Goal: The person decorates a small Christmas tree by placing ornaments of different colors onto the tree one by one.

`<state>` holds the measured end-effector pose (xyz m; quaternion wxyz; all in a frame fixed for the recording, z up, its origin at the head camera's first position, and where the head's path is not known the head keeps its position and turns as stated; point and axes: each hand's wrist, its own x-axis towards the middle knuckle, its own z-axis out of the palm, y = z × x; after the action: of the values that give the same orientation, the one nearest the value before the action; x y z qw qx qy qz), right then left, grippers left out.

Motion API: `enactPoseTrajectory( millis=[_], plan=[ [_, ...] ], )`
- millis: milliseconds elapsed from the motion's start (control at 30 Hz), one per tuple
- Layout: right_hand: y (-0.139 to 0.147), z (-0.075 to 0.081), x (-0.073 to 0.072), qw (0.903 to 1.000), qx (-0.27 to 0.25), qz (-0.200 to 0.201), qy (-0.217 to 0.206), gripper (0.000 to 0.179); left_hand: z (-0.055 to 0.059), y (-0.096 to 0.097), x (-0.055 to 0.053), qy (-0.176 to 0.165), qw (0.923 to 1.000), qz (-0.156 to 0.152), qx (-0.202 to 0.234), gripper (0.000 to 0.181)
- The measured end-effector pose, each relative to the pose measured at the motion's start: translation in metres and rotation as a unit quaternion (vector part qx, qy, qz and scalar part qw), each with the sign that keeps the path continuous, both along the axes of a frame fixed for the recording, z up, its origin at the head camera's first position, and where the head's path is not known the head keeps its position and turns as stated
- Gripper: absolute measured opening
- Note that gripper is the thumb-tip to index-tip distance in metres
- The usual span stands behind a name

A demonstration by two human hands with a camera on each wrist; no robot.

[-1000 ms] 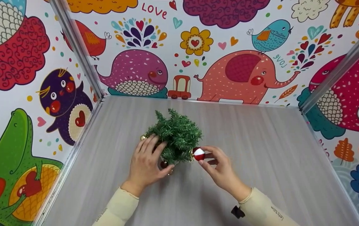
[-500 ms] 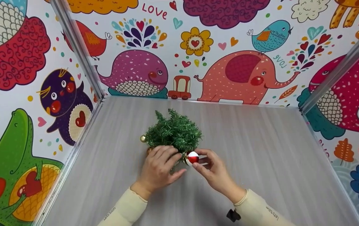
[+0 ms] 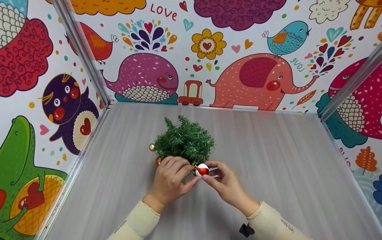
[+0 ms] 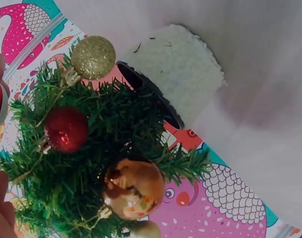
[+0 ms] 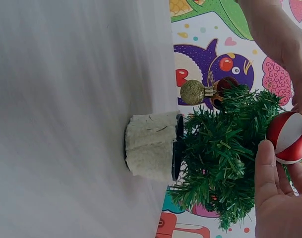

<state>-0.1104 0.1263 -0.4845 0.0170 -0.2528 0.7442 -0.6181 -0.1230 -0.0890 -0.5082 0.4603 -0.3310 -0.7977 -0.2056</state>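
My right hand (image 3: 226, 181) pinches a red-and-white Christmas bauble (image 3: 203, 169) between thumb and fingers, at the near right side of a small artificial Christmas tree (image 3: 187, 138). My left hand (image 3: 170, 176) reaches over the tree's near side, its thumb and forefinger right at the bauble's cap end. I cannot tell whether those fingertips pinch the cap or cord. On the tree hang a glittery gold bauble (image 4: 93, 57), a red bauble (image 4: 66, 129) and a shiny copper bauble (image 4: 134, 188). In the right wrist view the tree stands upright in a white-wrapped pot (image 5: 153, 146).
The tree stands on a grey wood-grain table (image 3: 264, 143). Panels with cartoon animals (image 3: 254, 80) enclose its back and sides, joined by metal corner rails (image 3: 84, 53). A small black object (image 3: 246, 230) sits at the right sleeve.
My left hand has shifted right and nearer along the tree, uncovering baubles on its left side. My right hand has brought the red-and-white bauble leftward and slightly nearer, so both hands now meet at it.
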Motion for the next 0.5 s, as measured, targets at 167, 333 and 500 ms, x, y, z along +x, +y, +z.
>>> enactPoseTrajectory(
  millis=[167,333,500],
  plan=[
    [-0.0002,-0.0011,-0.0009,1.0,-0.001,-0.003,-0.009,0.035,-0.0012,0.0035,0.001,-0.014,0.9997,0.011,0.018,0.03],
    [-0.0002,-0.0036,-0.0019,0.9999,-0.009,-0.004,-0.006,0.035,-0.0014,0.006,0.0021,-0.019,0.9992,0.021,0.029,0.028],
    [-0.0008,-0.005,-0.0013,0.9998,-0.014,-0.001,0.016,0.035,-0.0006,0.0075,0.0013,-0.016,0.9987,0.031,0.038,0.026]
  ],
)
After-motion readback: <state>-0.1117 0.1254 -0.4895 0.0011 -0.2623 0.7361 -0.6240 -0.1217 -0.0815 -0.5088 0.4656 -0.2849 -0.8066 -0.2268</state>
